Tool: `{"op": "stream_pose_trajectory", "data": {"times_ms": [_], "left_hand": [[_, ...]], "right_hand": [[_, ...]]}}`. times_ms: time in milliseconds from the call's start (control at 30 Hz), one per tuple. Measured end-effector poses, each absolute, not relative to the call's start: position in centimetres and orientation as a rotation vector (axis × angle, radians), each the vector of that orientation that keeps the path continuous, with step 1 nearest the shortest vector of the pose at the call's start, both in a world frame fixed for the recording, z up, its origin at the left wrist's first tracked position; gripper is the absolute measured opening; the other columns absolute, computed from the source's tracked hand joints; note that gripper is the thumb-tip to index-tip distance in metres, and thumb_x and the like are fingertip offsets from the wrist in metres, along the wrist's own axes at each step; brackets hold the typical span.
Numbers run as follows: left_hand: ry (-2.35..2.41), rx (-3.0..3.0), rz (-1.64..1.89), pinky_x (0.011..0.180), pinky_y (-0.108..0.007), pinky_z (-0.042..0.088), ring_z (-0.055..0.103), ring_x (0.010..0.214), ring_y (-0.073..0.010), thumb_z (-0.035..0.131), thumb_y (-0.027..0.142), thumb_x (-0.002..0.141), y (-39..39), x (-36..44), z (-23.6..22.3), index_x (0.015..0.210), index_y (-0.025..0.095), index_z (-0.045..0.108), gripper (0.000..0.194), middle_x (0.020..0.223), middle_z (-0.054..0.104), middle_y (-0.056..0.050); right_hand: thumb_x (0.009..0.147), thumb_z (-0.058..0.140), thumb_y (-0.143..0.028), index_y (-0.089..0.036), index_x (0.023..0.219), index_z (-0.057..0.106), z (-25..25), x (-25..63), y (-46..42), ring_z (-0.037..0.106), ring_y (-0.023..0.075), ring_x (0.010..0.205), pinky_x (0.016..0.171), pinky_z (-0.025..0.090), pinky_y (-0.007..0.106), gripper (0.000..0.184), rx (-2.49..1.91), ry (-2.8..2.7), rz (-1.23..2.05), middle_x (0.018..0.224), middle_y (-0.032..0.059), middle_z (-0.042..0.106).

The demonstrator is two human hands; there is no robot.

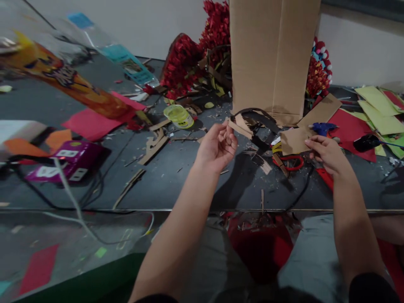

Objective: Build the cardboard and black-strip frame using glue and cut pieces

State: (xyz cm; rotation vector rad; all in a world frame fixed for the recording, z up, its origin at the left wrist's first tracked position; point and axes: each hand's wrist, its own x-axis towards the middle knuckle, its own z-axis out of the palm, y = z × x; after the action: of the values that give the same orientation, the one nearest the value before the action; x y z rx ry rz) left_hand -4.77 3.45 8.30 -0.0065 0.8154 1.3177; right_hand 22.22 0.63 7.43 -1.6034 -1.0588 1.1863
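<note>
Right hand [325,153]: before the right edge of the tall panel [261,54]; fingertips pinch a cardboard piece [293,142] by its side, presumably keeping its face uncovered.
Left hand [219,147]: before the panel's left edge; thumb and fingers pinch one end of a cardboard strip [241,129], probably leaving its length exposed.
Glue gun [322,128]: right of the panel, apparently set within reach.
Tall panel: upright; its support cannot be seen.

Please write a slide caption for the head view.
Left hand holds cardboard strip, right hand cardboard piece, over littered table.
</note>
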Motion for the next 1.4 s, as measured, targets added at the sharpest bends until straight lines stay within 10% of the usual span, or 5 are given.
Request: {"op": "stream_pose_trajectory", "data": {"times_ms": [533,733,1033,1400], "left_hand": [[0.720,-0.042,1.311,0.043,-0.008,0.046,0.057,0.039,-0.0033,0.047,0.009,0.086,3.4,-5.4,8.7,0.070,0.015,0.058,0.020,0.049,0.061,0.003],[0.785,0.024,1.351,0.046,-0.009,0.048,0.058,0.041,-0.0038,0.051,0.010,0.083,3.4,-5.4,8.4,0.070,0.015,0.057,0.015,0.051,0.062,0.003],[0.872,0.102,1.422,0.047,-0.010,0.048,0.058,0.043,-0.0036,0.053,0.010,0.080,3.7,-5.3,8.3,0.068,0.018,0.055,0.015,0.054,0.063,0.004],[1.011,0.253,1.425,0.048,-0.011,0.048,0.061,0.051,-0.0054,0.059,0.009,0.073,3.9,-4.6,7.4,0.067,0.019,0.055,0.012,0.060,0.063,0.004]], "right_hand": [[0.053,0.078,-0.032,-0.021,0.084,0.062,8.4,21.8,0.2,0.056,0.0062,0.048,0.034,0.031,0.014,0.036,-1.550,-1.095,1.059,0.068,-0.0047,0.061],[0.061,0.074,-0.026,-0.023,0.081,0.064,7.4,22.6,0.4,0.061,0.0107,0.065,0.060,0.051,0.023,0.022,-1.422,-1.322,0.819,0.073,-0.0033,0.065],[0.070,0.058,-0.012,-0.022,0.072,0.061,7.1,22.6,0.4,0.064,0.0160,0.095,0.084,0.050,0.031,0.010,-1.299,-1.493,0.491,0.090,0.0016,0.069],[0.070,0.058,-0.018,-0.021,0.077,0.061,6.6,23.8,0.9,0.066,0.0162,0.087,0.074,0.052,0.029,0.008,-1.469,-1.319,0.541,0.096,0.0034,0.070]]}}
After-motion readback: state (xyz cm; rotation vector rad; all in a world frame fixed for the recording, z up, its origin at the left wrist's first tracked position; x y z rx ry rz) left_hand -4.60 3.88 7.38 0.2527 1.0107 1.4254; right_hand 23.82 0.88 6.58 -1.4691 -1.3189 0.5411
